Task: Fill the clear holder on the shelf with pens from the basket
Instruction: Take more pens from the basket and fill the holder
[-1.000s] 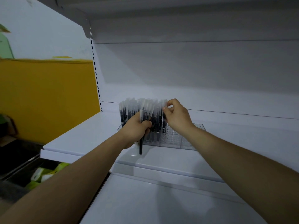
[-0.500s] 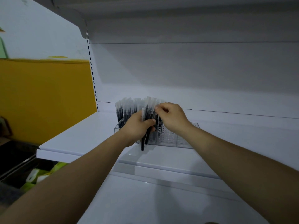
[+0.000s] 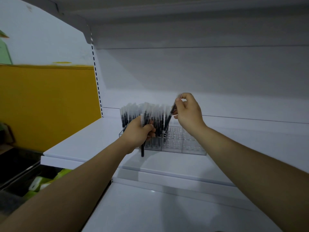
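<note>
The right hand [image 3: 189,113] is pinching a tilted pen [image 3: 169,118] by its cap, tip hovering over the holder [image 3: 189,144] just below. The left hand [image 3: 138,131] is gripping spares [image 3: 142,148] in front of it. Going in slanted, the tip could be missing its cell or knocking the racked pens [image 3: 132,113] beside it.

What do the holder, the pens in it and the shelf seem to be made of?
The holder looks like clear hard plastic, probably acrylic; the shelf shows through its walls. The pens seem plastic: black barrels under frosted see-through caps. The shelf is smooth and white with a soft sheen, perhaps painted metal; the look leaves it open.
</note>
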Action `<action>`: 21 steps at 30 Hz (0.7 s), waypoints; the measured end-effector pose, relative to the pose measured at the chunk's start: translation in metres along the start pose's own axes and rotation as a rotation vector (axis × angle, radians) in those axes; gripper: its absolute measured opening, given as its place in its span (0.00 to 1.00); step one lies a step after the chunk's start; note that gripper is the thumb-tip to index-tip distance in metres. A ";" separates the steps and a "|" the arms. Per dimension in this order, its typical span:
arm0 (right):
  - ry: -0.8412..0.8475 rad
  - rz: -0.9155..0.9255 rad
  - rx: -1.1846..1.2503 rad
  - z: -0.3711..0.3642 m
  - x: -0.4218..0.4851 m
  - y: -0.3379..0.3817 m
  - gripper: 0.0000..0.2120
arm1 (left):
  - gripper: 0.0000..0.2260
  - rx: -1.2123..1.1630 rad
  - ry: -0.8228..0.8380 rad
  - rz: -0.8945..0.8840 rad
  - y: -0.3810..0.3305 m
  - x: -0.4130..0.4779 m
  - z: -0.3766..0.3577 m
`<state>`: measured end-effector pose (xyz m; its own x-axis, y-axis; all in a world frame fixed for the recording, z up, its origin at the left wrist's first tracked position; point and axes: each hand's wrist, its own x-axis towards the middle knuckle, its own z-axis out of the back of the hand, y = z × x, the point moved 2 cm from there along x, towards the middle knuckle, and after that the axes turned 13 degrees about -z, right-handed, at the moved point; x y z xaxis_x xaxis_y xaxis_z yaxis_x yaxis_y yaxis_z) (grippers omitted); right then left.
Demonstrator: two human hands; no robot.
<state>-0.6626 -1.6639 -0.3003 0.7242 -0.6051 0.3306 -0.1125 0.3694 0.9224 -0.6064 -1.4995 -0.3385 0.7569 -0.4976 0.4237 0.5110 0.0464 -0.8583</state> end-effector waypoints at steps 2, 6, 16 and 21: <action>0.015 0.014 -0.057 -0.003 -0.001 -0.006 0.03 | 0.04 -0.001 0.000 -0.004 0.000 -0.001 0.000; 0.056 0.054 -0.121 -0.009 -0.007 -0.011 0.05 | 0.04 -0.013 0.003 0.008 0.002 -0.001 0.000; 0.100 0.071 -0.301 -0.025 -0.012 -0.021 0.09 | 0.04 -0.007 0.046 -0.019 0.004 0.000 -0.001; 0.086 0.029 -0.401 -0.029 -0.004 -0.027 0.08 | 0.04 -0.013 0.035 -0.042 0.005 0.000 0.001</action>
<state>-0.6432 -1.6514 -0.3327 0.7807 -0.5356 0.3221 0.1282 0.6417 0.7562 -0.6034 -1.4990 -0.3421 0.7201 -0.5290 0.4490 0.5364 0.0139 -0.8438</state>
